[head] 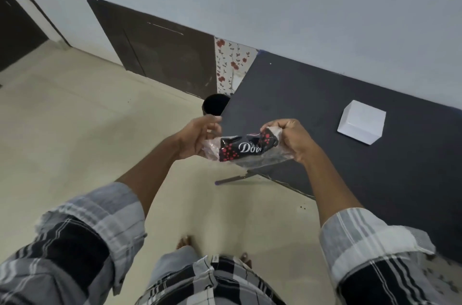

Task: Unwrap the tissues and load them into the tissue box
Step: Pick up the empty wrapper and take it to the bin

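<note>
A pale, smooth tiled floor (82,129) fills the left side, with a round black bin (215,107) standing on it just beside the near corner of the counter. Moving right, the left hand (197,137) is raised in front of the person, its fingers (212,124) loosely curled and partly spread at the left end of a tissue wrapper (246,148); whether they truly pinch the film cannot be told. The wrapper is thin, crinkled plastic, clear at the ends and black with red dots and white lettering in the middle, and it looks limp and flattened. The right hand (291,138) has its fingers closed tightly on the wrapper's right end, bunching the film. Holding it from both ends, above the counter's corner, probably lets the person pull it apart or crumple it for the bin. Farther right, a matte dark counter (312,94) runs along the wall, and a white, smooth, box-shaped tissue block or box (361,121) sits well apart from the hands.
</note>
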